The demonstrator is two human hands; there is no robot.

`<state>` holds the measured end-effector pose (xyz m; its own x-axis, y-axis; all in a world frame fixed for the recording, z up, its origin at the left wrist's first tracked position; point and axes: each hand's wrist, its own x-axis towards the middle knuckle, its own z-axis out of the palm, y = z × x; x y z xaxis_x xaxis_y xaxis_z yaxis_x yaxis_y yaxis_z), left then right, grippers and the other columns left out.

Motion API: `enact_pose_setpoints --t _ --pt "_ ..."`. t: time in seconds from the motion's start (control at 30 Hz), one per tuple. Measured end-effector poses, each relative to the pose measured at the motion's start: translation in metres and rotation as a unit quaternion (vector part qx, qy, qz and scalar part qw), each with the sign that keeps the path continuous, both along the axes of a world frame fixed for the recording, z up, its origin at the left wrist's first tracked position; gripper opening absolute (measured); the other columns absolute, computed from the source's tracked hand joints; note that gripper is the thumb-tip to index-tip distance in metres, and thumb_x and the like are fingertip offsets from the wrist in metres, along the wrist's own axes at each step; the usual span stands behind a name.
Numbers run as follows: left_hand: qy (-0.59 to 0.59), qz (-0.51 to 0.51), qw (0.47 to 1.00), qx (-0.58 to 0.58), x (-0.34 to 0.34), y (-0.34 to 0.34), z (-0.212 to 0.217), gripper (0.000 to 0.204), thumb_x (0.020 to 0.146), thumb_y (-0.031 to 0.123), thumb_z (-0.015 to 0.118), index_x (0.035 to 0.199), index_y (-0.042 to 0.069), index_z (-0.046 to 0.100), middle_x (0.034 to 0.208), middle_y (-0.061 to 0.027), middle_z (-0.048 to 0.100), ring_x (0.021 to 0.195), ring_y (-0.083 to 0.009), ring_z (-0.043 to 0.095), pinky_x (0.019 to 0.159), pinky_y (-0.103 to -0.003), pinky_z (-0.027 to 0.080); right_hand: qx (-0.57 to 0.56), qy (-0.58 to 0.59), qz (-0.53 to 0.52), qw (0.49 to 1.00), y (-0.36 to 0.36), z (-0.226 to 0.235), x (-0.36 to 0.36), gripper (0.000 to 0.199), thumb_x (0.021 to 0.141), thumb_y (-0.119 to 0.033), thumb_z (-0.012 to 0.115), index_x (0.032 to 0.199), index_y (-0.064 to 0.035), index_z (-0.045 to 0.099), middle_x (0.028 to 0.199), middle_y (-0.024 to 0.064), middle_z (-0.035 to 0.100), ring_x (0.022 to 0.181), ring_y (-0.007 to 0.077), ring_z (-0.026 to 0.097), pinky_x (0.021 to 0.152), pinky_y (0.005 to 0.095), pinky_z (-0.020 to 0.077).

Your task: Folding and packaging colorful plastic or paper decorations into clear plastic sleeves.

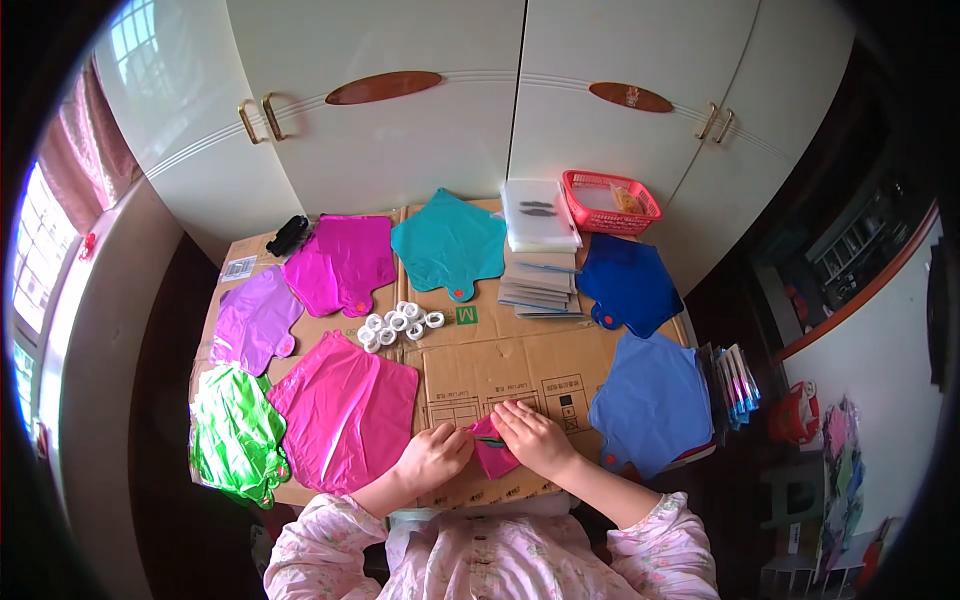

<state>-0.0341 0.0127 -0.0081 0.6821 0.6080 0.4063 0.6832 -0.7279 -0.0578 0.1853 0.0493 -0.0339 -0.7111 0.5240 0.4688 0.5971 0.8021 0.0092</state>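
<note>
A small folded foil balloon (492, 460), pink with a dark green strip across its top, lies on the cardboard near my body. My left hand (436, 458) is closed, its fingertips pinching the left edge of that foil. My right hand (532, 440) lies over the foil's upper right side, fingers stretched out and pressing down. Left of my hands spreads a large flat pink foil balloon (345, 410). On the right is a flat light blue foil balloon (652, 405). What lies beneath my right palm is hidden.
Stacks of teal (448, 240), magenta (345, 262), purple (255, 318), green (235, 430) and dark blue foil balloons (632, 285) ring the cardboard (470, 365). White ribbon rolls (395, 325), clear bags (540, 215), grey cards (540, 285) and a red basket (610, 222) stand farther back.
</note>
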Motion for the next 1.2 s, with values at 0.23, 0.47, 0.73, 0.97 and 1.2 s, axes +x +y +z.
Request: enact_pose_setpoints --t 0.23,0.47,0.73,0.97,1.2 --pt "-0.042 0.029 0.998 -0.048 0.001 -0.003 0.006 0.029 0.073 0.012 0.058 0.099 0.000 0.063 0.106 -0.0095 0.063 0.100 -0.0205 0.058 0.081 -0.033 0.048 -0.019 0.026 0.004 0.999 0.002 0.000 0.001 0.024 0.084 -0.010 0.057 0.104 -0.0016 0.065 0.109 0.0125 0.065 0.104 0.0246 0.063 0.097 0.0385 0.0471" --pt "0.048 0.031 0.998 -0.027 0.004 -0.011 0.002 0.030 0.076 0.014 0.055 0.102 0.000 0.061 0.116 -0.0114 0.061 0.113 -0.0207 0.054 0.086 -0.031 0.045 0.002 0.019 -0.015 1.000 0.000 0.004 0.001 0.024 0.083 -0.010 0.055 0.102 -0.0001 0.065 0.108 0.0148 0.066 0.102 0.0259 0.064 0.100 0.0456 0.0426" --pt "0.097 0.059 0.993 -0.021 0.008 -0.016 -0.002 0.030 0.080 0.016 0.053 0.106 0.001 0.058 0.120 -0.0113 0.059 0.118 -0.0201 0.050 0.087 -0.030 0.043 0.015 -0.033 -0.056 0.998 -0.001 -0.009 0.000 0.027 0.082 -0.010 0.055 0.104 0.0031 0.063 0.108 0.0170 0.065 0.104 0.0268 0.063 0.101 0.0450 0.0419" --pt "0.108 0.052 0.991 -0.053 0.005 -0.019 0.004 0.037 0.080 0.016 0.052 0.112 -0.001 0.056 0.122 -0.0129 0.058 0.120 -0.0226 0.050 0.093 -0.034 0.042 -0.035 -0.056 -0.019 0.998 0.000 0.004 0.010 0.034 0.082 -0.013 0.054 0.111 0.0044 0.060 0.117 0.0185 0.061 0.114 0.0273 0.057 0.107 0.0428 0.0355" --pt "0.064 0.032 0.991 -0.114 0.003 -0.015 0.017 0.039 0.078 0.016 0.056 0.113 0.000 0.054 0.126 -0.0149 0.055 0.124 -0.0240 0.048 0.099 -0.037 0.039 -0.061 -0.074 -0.012 0.995 -0.004 0.008 0.015 0.042 0.085 -0.013 0.050 0.124 0.0012 0.052 0.127 0.0185 0.054 0.117 0.0285 0.054 0.107 0.0447 0.0344"
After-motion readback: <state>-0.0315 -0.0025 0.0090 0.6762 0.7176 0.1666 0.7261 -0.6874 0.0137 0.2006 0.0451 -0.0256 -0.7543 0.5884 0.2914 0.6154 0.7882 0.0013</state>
